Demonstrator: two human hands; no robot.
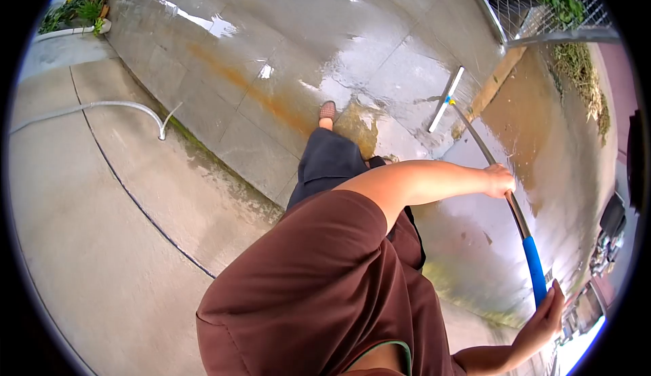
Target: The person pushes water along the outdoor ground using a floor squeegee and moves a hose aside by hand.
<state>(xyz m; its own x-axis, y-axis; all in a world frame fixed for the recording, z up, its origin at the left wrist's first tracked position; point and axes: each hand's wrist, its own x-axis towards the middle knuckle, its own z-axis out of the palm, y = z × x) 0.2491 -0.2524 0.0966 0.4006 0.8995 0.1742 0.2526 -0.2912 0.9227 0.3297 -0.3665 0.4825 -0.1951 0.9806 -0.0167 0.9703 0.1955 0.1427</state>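
Observation:
My left hand (pixel 500 181) is closed around the metal pole of a squeegee (pixel 480 140), with my arm stretched across to the right. At the lower right, my right hand (pixel 548 313) holds the pole's blue grip (pixel 534 267) near its end, its fingers partly straight. The long white squeegee head (pixel 439 117) rests on the wet paving, joined to the pole by a blue and yellow connector.
Wet grey tiles (pixel 271 44) carry a rust-coloured streak. A hose (pixel 115 104) and a dark cable (pixel 139 203) lie on concrete at left. Chain-link fence (pixel 505 0) stands upper right, beside muddy water (pixel 525 118). My shoe (pixel 327 110) is on the tiles.

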